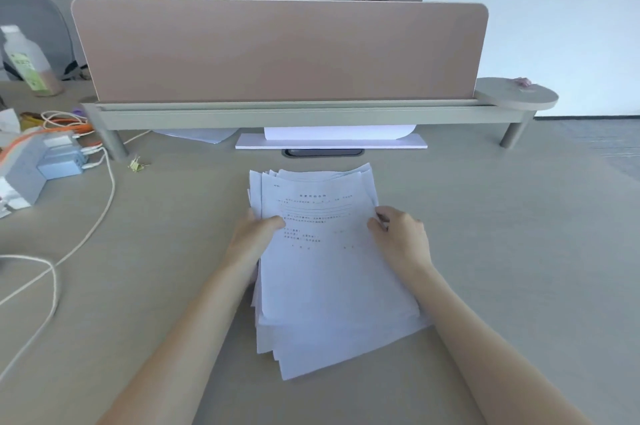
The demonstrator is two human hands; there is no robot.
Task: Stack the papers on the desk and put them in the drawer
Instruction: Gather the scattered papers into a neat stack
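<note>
Beige desk (485, 234) fills my view, with a pink divider (277, 50) standing on a low shelf (277, 118) at twelve o'clock. People stand behind it, blurred. At ten o'clock a bottle (29, 61) stands near the desk's far edge. Nearer, at nine o'clock, a grey box (20, 171) with plugs sits beside a white cable (100, 216) that loops down toward eight o'clock. A small clip (138, 164) lies just past the shelf's left leg.

At the centre lies the papers (329, 279), an uneven pile with edges fanned out, printed text on the top sheet. My left hand (254, 234) grips the pile's left edge, thumb on top, fingers tucked under or behind the sheets. My right hand (401, 237) rests on the right edge, fingers curled and pinching the top sheets. More white sheets (332, 139) sit under the shelf at twelve o'clock. A round tray (516, 95) ends the shelf at two o'clock.
</note>
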